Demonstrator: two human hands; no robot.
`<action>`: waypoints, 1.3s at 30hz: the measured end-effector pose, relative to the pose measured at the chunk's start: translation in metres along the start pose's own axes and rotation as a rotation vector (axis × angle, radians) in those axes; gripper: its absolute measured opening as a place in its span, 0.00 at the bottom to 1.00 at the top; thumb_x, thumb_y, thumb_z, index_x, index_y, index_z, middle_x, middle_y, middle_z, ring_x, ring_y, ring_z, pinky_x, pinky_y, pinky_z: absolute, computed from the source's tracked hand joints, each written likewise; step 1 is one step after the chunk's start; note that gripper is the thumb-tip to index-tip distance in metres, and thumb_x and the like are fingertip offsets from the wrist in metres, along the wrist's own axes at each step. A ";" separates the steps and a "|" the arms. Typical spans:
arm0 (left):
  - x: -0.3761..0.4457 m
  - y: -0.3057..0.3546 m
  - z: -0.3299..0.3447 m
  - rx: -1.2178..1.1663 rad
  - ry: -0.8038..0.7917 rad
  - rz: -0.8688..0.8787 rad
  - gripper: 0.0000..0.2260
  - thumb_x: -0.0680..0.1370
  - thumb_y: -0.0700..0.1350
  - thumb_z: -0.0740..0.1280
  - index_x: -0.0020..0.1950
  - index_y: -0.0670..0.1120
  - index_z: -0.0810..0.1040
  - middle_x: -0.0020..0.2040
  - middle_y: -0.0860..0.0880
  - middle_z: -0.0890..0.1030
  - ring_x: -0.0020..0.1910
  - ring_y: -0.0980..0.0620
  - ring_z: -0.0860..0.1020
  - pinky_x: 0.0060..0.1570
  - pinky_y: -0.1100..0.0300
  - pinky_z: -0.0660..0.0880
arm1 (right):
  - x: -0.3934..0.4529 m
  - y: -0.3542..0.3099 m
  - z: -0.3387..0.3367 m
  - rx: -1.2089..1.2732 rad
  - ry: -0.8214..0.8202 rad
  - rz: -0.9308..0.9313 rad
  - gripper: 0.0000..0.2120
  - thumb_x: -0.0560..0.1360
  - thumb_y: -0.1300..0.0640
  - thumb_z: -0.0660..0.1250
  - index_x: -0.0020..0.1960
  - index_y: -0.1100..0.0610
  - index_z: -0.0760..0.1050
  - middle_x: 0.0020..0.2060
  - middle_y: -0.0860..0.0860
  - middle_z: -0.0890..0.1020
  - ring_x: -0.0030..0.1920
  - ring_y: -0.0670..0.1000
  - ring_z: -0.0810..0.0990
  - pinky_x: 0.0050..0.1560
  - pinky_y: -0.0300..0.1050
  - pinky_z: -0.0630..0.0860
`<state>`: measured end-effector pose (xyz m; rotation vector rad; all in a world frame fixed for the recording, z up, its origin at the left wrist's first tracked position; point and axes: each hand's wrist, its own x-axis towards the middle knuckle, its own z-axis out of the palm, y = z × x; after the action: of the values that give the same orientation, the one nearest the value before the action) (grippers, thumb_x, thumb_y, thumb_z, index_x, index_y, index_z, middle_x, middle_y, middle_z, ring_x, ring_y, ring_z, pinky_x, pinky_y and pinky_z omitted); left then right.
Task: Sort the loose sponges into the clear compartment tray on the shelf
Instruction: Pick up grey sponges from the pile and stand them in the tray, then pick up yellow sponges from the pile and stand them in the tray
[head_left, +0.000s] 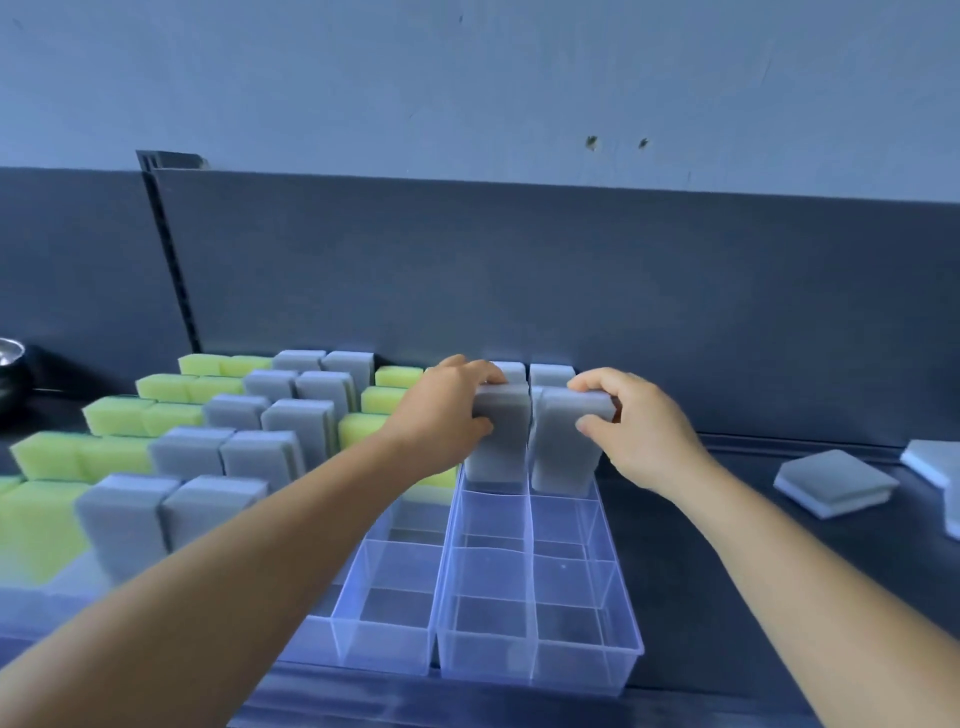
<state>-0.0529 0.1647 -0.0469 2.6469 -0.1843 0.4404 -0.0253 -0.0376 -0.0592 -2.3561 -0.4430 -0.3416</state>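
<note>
Clear hard-plastic compartment tray (587, 654) on dark shelf (727, 597), thin see-through dividers, square cells; the near cells hold nothing. No writing legible anywhere.

L hand (441, 415) pinches a grey sponge (498, 441): rectangular block, matte fine-pored foam, standing upright in a far cell of the tray. R hand (639, 431) grips a second grey sponge (566, 441) in the next cell to the right, thumb near side, fingers over the top edge. The two blocks stand side by side, a narrow gap between.

More grey blocks behind them. To the left, rows of yellow-green sponges (114, 415) and grey ones, upright in cells. Loose flat sponges (836, 483) w/ paler underlayer lie on shelf at right, well apart from the tray.
</note>
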 end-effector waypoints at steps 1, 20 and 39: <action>0.000 0.001 0.001 0.026 -0.015 0.020 0.19 0.75 0.40 0.68 0.64 0.50 0.74 0.56 0.48 0.73 0.50 0.46 0.75 0.44 0.61 0.67 | 0.001 0.000 0.002 -0.027 -0.001 -0.005 0.15 0.75 0.60 0.64 0.59 0.47 0.74 0.53 0.43 0.74 0.39 0.41 0.72 0.37 0.28 0.66; -0.003 0.022 0.018 0.388 -0.105 0.176 0.20 0.77 0.50 0.66 0.65 0.44 0.69 0.64 0.47 0.73 0.65 0.47 0.69 0.60 0.58 0.67 | -0.026 -0.018 0.005 -0.326 -0.134 0.047 0.29 0.78 0.50 0.62 0.76 0.51 0.56 0.75 0.45 0.59 0.73 0.50 0.60 0.68 0.47 0.65; -0.005 0.198 0.112 0.154 -0.308 0.430 0.27 0.78 0.56 0.62 0.74 0.48 0.62 0.71 0.50 0.68 0.70 0.50 0.67 0.66 0.53 0.69 | -0.122 0.100 -0.137 -0.474 -0.065 0.291 0.27 0.77 0.47 0.62 0.73 0.56 0.62 0.73 0.48 0.64 0.73 0.50 0.60 0.69 0.43 0.60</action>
<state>-0.0658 -0.0622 -0.0627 2.8108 -0.8574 0.1787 -0.1122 -0.2272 -0.0649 -2.8511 -0.0403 -0.2520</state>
